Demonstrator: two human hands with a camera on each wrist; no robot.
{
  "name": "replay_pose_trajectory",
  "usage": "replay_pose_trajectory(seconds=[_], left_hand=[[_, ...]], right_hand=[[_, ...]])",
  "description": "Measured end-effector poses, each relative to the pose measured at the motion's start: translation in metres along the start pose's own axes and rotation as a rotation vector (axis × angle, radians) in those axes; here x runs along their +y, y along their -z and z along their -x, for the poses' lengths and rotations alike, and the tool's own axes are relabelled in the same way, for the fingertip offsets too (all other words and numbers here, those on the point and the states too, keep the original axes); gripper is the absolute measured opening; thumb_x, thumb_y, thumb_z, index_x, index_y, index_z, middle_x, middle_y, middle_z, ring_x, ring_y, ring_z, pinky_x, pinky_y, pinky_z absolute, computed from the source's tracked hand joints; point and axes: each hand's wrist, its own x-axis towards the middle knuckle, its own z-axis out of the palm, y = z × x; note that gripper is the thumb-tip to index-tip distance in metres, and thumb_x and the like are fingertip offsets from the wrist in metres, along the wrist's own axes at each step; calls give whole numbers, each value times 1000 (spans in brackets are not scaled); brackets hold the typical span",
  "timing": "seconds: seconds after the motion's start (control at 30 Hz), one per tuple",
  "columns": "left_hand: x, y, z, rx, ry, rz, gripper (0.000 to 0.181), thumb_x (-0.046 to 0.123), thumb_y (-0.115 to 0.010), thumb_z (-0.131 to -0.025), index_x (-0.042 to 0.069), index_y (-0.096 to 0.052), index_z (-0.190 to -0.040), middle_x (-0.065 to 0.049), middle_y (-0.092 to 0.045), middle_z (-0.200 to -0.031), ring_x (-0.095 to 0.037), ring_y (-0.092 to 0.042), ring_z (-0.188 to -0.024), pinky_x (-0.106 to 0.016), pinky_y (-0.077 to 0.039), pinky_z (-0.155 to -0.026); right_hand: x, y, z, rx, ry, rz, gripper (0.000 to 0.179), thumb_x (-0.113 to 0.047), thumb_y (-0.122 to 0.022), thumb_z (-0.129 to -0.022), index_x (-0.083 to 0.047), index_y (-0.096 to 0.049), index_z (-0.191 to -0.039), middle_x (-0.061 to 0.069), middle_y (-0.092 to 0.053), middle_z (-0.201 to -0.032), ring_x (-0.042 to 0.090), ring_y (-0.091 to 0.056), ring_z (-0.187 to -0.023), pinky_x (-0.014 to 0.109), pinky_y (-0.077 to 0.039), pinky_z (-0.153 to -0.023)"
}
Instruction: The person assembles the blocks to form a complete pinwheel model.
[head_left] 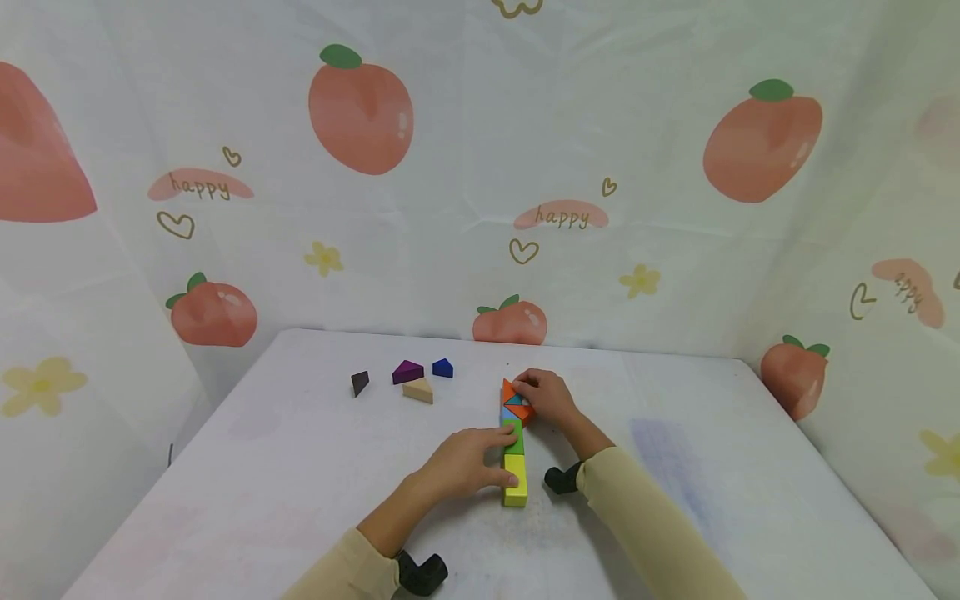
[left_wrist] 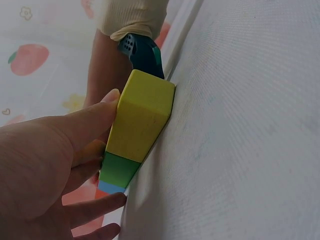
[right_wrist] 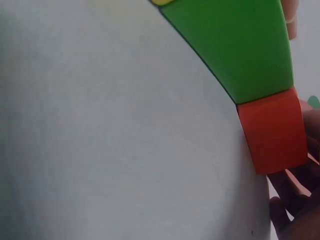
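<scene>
Yellow blk (head_left: 517, 493) marks the 6 o'clock end of a row on the white counter (head_left: 262, 475), approx. mid-counter. Green blk (head_left: 517, 447) abuts it at 12; beyond, at the row's 12 o'clock end, sit a lt-blue pc (head_left: 506, 415), a teal tri. (head_left: 514, 400) & orange pcs (head_left: 519, 412).

L hand (head_left: 467, 462), at the row's 8–9 o'clock side: fingers extended, thumb touching yellow, a fingertip on green. R hand (head_left: 551, 398), at 3 o'clock of the orange pcs: fingers bent against them; pinch vs. mere touch, can't tell.

Loose at the row's 10 o'clock: dark pc (head_left: 360, 383), purple pc (head_left: 408, 372), blue pc (head_left: 443, 368), wood-col. pc (head_left: 418, 391). Peach-print curtain (head_left: 450, 250) at 12, behind counter.
</scene>
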Motion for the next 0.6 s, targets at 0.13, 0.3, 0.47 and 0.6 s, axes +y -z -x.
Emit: replay_pose_trajectory(seconds=[0.13,0.3,0.47,0.6], left_hand=[[1,1,1,6,-7,-7,65,48,-74,-82,21,-57,-138,13,-49,-143,-19,-44,-133,-43,-38,-106],[1,1,1,6,-3,-6,65,48,-74,-82,21,-57,-138,13,-49,-143,-19,-44,-133,-43,-38,-106],[2,0,1,-1,9,-4,64,48,-74,-82,22,-57,-139,13,-49,-143,-20,-44,-133,-45,-39,-106],[2,0,1,1,9,-3,64,48,-74,-82,22,-57,-139,13,-49,-143,-20,-44,-133,-44,-39,-105]], right_hand=[[-2,-1,0,2,-1,2,18,-24,-67,-93,-8,-71,-100,3,-66,-92,20,-56,-82,28,-51,-68],[-3,-2,0,-7,-18,38,20,-26,-68,-92,-9,-71,-102,3,-66,-93,20,-55,-82,27,-51,-69],[-4,-2,0,-14,-13,64,20,-26,-67,-93,-8,-71,-103,3,-66,-94,20,-55,-83,28,-52,-69],[-4,-2,0,-16,-12,56,20,-25,-68,-93,-8,-71,-103,3,-66,-94,20,-55,-83,28,-52,-69]])
